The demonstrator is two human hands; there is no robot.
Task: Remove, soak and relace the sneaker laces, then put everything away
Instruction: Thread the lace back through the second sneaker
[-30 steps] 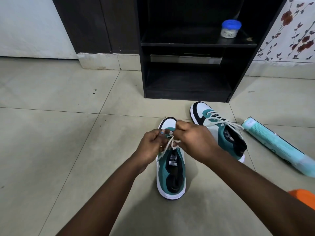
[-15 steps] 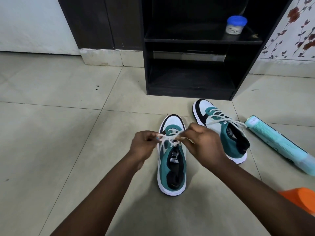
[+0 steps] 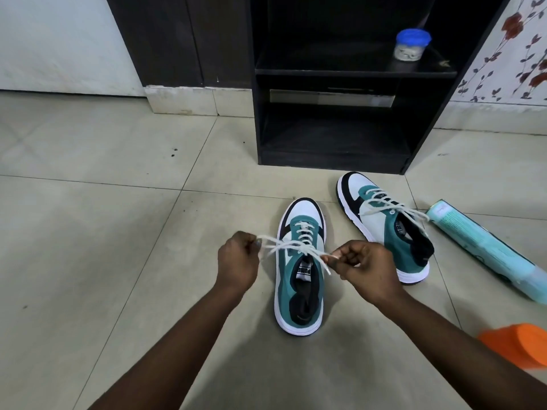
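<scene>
Two teal, white and black sneakers stand on the tiled floor. The near sneaker (image 3: 299,279) points away from me, and its white lace (image 3: 291,245) is stretched sideways across the top eyelets. My left hand (image 3: 238,260) pinches the lace's left loop. My right hand (image 3: 365,269) pinches the right part, and a loose end hangs below its fingers. The second sneaker (image 3: 384,224) sits to the right, laced, its lace ends lying loose over its side.
A dark open shelf unit (image 3: 340,137) stands just behind the sneakers, with a blue-lidded jar (image 3: 411,44) on its upper shelf. A light teal tube-like pack (image 3: 485,251) lies on the floor at right. An orange object (image 3: 524,346) pokes in at the right edge.
Both hands have moved apart, left hand to the left and right hand to the right, drawing the lace out sideways over the near sneaker. The view has shifted slightly.
</scene>
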